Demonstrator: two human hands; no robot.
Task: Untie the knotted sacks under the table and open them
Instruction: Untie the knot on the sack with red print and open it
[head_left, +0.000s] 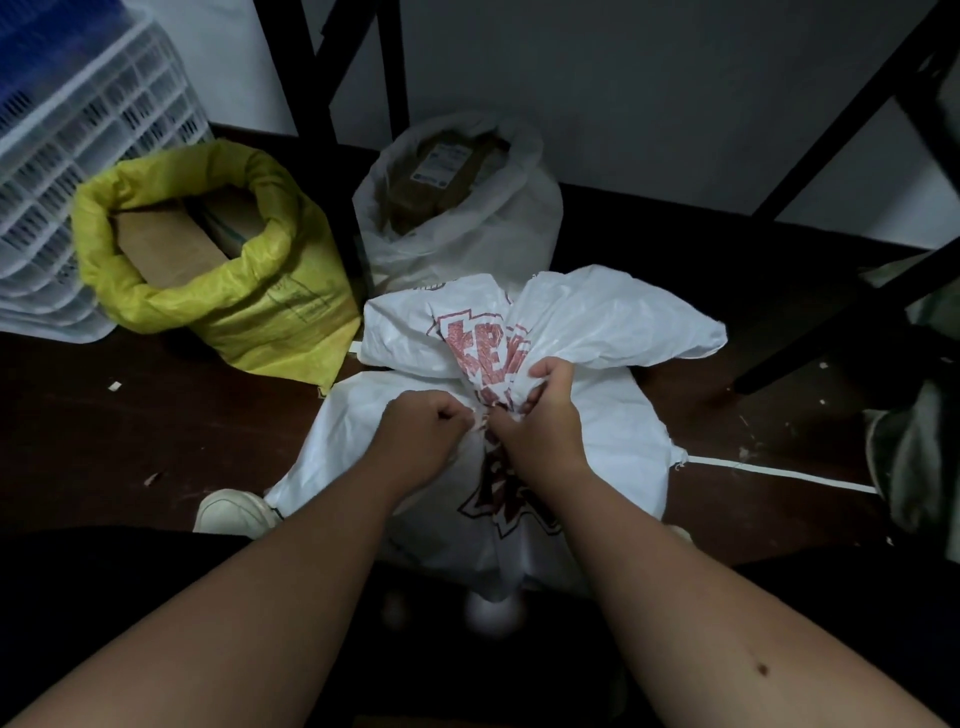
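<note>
The white sack (519, 415) with red lettering stands on the floor (104, 415) at the centre of the view, straight in front of the person, and its neck is bunched into a knot right between the two hands. The left hand (415, 431) is curled into a tight fist at the 9 o'clock side of the knot, pinching a fold of the fabric; the right hand (540, 415) is clenched on the gathered neck at the 3 o'clock side, thumb uppermost. To do this step well, the person would likely hold the neck steady with one hand and work a loop loose with the other fingertips, pushing slack back into the knot rather than pulling the ends apart, which would only tighten it. At 10 o'clock a yellow sack (249, 312) stands with its mouth rolled open, brown packets showing inside, and at 12 o'clock another white sack (498, 228) is also open, so this looks like the last one near at hand. The knot itself is hidden under the fingers, and whether it is tied with cord or with the fabric cannot be told. A white strip (779, 470) lies on the floor at 3 o'clock. The dark legs of the desk (322, 104) rise out of view, and a bundle at the right edge is cut off and too dim to identify.
</note>
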